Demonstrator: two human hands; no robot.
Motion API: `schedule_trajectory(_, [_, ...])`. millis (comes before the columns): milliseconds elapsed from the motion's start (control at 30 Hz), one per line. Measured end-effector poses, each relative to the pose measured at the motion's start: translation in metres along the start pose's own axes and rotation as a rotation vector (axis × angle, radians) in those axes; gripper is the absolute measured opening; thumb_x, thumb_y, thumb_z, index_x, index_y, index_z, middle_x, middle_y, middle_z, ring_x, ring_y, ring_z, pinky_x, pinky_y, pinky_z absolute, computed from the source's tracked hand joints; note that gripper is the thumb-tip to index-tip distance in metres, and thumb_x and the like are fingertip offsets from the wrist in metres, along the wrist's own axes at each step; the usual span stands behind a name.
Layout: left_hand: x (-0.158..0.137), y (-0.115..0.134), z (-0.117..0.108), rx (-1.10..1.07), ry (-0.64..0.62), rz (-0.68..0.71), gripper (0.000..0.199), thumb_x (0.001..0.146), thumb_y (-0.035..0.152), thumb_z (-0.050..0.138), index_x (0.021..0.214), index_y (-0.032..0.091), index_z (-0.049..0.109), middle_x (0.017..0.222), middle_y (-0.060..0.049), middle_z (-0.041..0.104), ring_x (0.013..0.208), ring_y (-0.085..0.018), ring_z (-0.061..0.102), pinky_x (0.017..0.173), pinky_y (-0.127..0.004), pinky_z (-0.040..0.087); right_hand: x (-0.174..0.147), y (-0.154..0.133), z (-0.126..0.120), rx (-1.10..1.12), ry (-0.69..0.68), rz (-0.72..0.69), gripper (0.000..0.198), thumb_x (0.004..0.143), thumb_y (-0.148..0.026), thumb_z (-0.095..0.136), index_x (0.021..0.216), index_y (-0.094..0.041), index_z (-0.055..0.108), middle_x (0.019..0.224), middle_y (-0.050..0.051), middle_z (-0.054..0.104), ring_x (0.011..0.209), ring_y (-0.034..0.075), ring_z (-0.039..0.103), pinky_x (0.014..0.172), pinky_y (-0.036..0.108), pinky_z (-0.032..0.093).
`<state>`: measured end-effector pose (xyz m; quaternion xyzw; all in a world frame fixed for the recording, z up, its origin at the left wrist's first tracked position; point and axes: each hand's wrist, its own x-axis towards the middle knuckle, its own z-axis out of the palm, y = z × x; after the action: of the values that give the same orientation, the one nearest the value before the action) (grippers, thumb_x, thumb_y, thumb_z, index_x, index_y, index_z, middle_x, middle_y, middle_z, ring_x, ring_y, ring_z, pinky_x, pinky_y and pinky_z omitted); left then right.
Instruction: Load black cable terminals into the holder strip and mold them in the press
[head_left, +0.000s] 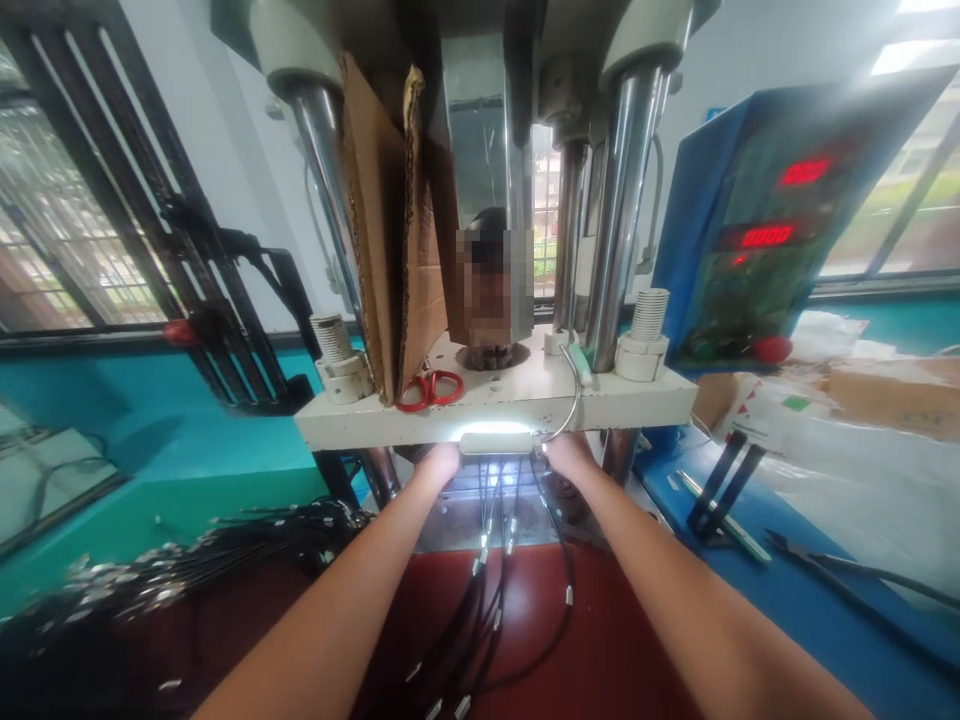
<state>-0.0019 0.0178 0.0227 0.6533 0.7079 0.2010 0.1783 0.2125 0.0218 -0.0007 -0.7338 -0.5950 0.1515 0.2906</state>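
Fingers of the left hand (441,462) and right hand (568,455) disappear below the chipped, white-painted plate (375,429); whether they spread or pinch cannot be told. Left of them, a tangled cable heap (262,545) lies, seemingly kept within reach. Between and below them, thin, flexible black cables (502,580) with silvery metal pieces droop over the smooth red surface (607,640); a rounded lamp (495,445) above apparently lights the gap. Right of them, metal pliers (791,550) rest on the blue surface (825,640).

1. Wall (202,120): white above, teal below.
2. Left window (45,250): barred, daylight entering.
3. Right window (919,210): bright, greenery (862,238) visible outside.
4. Blue tabletop (795,640): right side.
5. Dark red tabletop (604,640): foreground, centre.
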Motion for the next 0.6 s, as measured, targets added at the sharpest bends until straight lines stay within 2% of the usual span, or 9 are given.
schedule_trajectory(100, [-0.023,0.007,0.001,0.050,0.082,0.008,0.032,0.090,0.034,0.052,0.114,0.014,0.055,0.117,-0.010,0.058,0.105,-0.023,0.056,0.090,-0.045,0.046,-0.017,-0.003,-0.008,-0.056,-0.010,-0.054,0.028,0.092,-0.038,0.053,0.109,-0.017,0.061,0.113,0.008,0.062,0.099,0.020,0.060,0.087,0.042,0.048])
schedule_trajectory(200, [-0.056,0.016,0.009,0.070,0.158,0.112,0.031,0.090,0.029,0.047,0.116,0.014,0.054,0.124,-0.014,0.054,0.119,-0.026,0.048,0.100,-0.041,0.036,-0.033,-0.009,-0.013,-0.104,-0.008,-0.144,0.029,0.089,-0.039,0.053,0.103,-0.017,0.066,0.109,0.008,0.065,0.105,0.022,0.057,0.093,0.040,0.042])
schedule_trajectory(367, [-0.094,0.015,0.021,0.032,0.124,0.158,0.028,0.086,0.031,0.047,0.111,0.018,0.051,0.105,-0.013,0.063,0.093,-0.025,0.061,0.078,-0.034,0.044,-0.046,-0.019,-0.016,-0.180,0.030,-0.221,0.031,0.082,-0.039,0.057,0.100,-0.019,0.071,0.108,0.010,0.067,0.108,0.026,0.053,0.091,0.033,0.039])
schedule_trajectory(500, [-0.098,0.003,0.023,-0.035,0.083,0.160,0.025,0.086,0.032,0.046,0.108,0.021,0.049,0.094,-0.009,0.065,0.081,-0.023,0.062,0.069,-0.031,0.043,-0.048,-0.022,-0.017,-0.223,0.029,-0.240,0.030,0.083,-0.036,0.053,0.101,-0.021,0.072,0.104,0.009,0.068,0.103,0.025,0.056,0.087,0.031,0.041])
schedule_trajectory(600, [-0.097,-0.002,0.026,-0.082,0.082,0.183,0.021,0.086,0.028,0.046,0.106,0.023,0.052,0.095,-0.006,0.065,0.081,-0.020,0.061,0.068,-0.028,0.042,-0.049,-0.022,-0.017,-0.243,0.014,-0.227,0.030,0.084,-0.036,0.052,0.100,-0.022,0.073,0.102,0.009,0.068,0.101,0.024,0.057,0.085,0.030,0.041])
